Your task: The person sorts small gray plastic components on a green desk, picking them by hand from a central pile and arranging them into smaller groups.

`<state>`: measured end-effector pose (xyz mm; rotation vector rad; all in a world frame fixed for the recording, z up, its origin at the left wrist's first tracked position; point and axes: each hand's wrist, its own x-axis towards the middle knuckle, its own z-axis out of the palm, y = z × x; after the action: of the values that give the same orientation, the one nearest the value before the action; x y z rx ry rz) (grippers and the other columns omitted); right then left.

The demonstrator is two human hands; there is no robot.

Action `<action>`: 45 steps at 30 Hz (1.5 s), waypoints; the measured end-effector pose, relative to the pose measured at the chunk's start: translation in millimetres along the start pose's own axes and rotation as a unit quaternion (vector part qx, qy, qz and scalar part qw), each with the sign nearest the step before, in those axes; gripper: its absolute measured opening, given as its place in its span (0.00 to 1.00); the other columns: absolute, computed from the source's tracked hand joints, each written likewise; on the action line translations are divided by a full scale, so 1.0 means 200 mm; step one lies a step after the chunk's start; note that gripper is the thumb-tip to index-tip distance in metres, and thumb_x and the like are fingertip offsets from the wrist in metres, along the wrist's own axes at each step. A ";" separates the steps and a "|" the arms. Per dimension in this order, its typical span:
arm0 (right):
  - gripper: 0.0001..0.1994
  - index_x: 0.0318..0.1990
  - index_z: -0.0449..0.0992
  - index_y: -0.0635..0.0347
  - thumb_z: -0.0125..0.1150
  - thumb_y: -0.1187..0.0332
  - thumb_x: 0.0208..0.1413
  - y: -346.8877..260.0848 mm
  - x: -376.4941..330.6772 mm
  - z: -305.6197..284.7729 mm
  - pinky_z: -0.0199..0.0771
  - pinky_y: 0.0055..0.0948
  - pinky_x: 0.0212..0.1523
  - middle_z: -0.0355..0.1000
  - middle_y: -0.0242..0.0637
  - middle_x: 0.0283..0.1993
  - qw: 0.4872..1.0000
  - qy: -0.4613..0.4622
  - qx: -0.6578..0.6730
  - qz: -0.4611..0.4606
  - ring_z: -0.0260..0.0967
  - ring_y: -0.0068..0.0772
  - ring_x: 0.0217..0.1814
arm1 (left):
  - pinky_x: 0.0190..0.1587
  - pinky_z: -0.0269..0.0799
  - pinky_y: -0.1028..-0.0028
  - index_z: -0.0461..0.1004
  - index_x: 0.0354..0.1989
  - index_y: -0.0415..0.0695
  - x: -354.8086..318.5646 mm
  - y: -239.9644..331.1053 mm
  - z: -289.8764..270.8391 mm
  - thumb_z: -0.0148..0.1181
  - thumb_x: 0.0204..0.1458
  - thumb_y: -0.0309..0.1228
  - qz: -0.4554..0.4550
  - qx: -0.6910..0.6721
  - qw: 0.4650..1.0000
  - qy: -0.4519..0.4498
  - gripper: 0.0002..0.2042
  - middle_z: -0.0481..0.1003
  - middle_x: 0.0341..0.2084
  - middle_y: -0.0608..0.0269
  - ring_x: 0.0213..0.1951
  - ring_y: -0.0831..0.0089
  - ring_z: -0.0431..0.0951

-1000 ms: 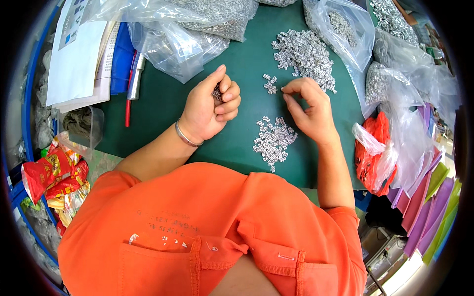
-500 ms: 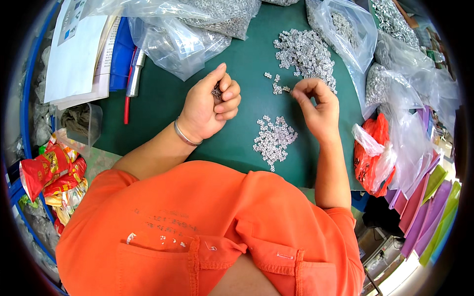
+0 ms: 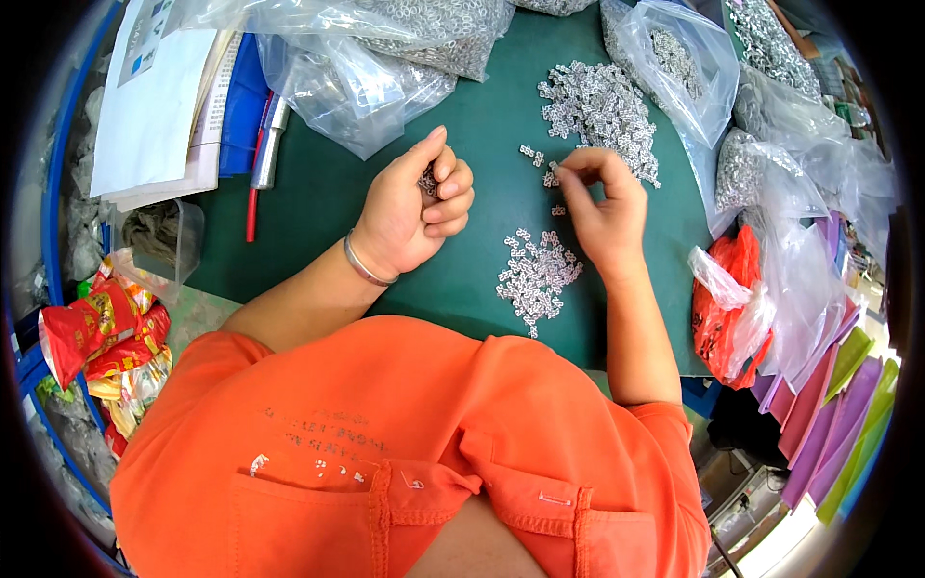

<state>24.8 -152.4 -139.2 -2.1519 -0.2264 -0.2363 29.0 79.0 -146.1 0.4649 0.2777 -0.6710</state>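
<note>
1. The left hand (image 3: 414,212), just left of the frame's centre, is curled into a loose fist, its grip closed around a clutch of small silver metal pieces (image 3: 428,179) that show between thumb and forefinger
2. The right hand (image 3: 605,207), right of centre, has thumb and forefinger pinched together at its upper left; whether a piece sits in that grip I cannot tell, since the fingertips hide it
3. A thin metal bangle (image 3: 364,270) circles the left wrist
4. Just off the right fingertips lie a few loose pieces (image 3: 536,160) on the green tabletop (image 3: 318,193)
5. Below the right hand, at the frame's centre, sits a small sorted pile (image 3: 536,275) of the same pieces; above it, toward the upper middle, lies a larger heap (image 3: 599,106)
6. Clear plastic bags (image 3: 385,58) holding more silver pieces crowd the top edge and the upper right
7. An orange plastic bag (image 3: 729,303) lies at the right edge of the tabletop
8. White papers (image 3: 154,106) and a red pen (image 3: 252,207) lie at the upper left
9. Red snack packets (image 3: 92,332) sit at the lower left
10. The person's orange shirt (image 3: 385,443) fills the bottom of the frame
</note>
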 end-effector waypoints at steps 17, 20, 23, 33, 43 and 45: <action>0.08 0.37 0.76 0.63 0.65 0.81 0.49 0.03 0.08 0.01 0.76 0.27 0.37 0.77 0.38 0.33 0.997 -0.014 -0.009 0.079 0.75 0.29 0.33 | 0.16 0.48 0.82 0.62 0.26 0.49 0.00 0.00 0.00 0.38 0.70 0.43 -0.002 0.021 1.000 -0.003 0.19 0.61 0.20 0.69 0.15 0.83 0.53; 0.08 0.38 0.77 0.63 0.64 0.81 0.50 0.02 0.07 -0.04 0.74 0.24 0.36 0.77 0.33 0.33 0.997 0.018 0.024 0.073 0.73 0.22 0.33 | 0.16 0.48 0.82 0.63 0.26 0.49 0.00 0.00 -0.01 0.39 0.70 0.42 -0.004 0.018 1.000 -0.009 0.19 0.62 0.20 0.69 0.15 0.83 0.53; 0.09 0.37 0.75 0.64 0.64 0.83 0.48 -0.03 0.02 -0.04 0.75 0.26 0.35 0.75 0.37 0.36 0.994 -0.104 -0.014 0.021 0.75 0.29 0.34 | 0.16 0.48 0.82 0.63 0.26 0.49 0.00 0.00 -0.01 0.38 0.70 0.42 -0.006 0.021 1.000 -0.008 0.19 0.62 0.20 0.69 0.16 0.83 0.53; 0.09 0.33 0.75 0.62 0.65 0.84 0.45 -0.06 -0.03 -0.01 0.75 0.31 0.34 0.74 0.40 0.35 0.996 -0.043 -0.058 -0.053 0.74 0.39 0.34 | 0.16 0.50 0.82 0.66 0.31 0.47 0.00 -0.01 -0.01 0.38 0.70 0.43 -0.024 0.049 0.998 -0.027 0.18 0.64 0.22 0.69 0.16 0.83 0.55; 0.09 0.37 0.77 0.61 0.65 0.82 0.49 -0.19 -0.02 0.04 0.77 0.30 0.37 0.76 0.40 0.36 0.995 0.011 0.018 -0.103 0.75 0.37 0.36 | 0.15 0.50 0.85 0.70 0.38 0.42 0.00 0.00 -0.03 0.38 0.70 0.43 -0.113 0.047 0.991 -0.047 0.18 0.68 0.26 0.65 0.16 0.84 0.57; 0.09 0.39 0.78 0.62 0.66 0.81 0.50 -0.05 -0.02 -0.03 0.76 0.29 0.36 0.77 0.40 0.36 0.999 0.041 -0.018 0.009 0.76 0.34 0.36 | 0.14 0.48 0.86 0.69 0.36 0.44 0.00 0.01 -0.03 0.37 0.70 0.42 -0.118 0.037 0.991 -0.043 0.18 0.65 0.25 0.67 0.16 0.86 0.54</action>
<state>18.8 -151.7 -128.5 -2.1744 -0.1573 -0.3192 29.1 82.4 -150.4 0.4765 0.2290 -0.9318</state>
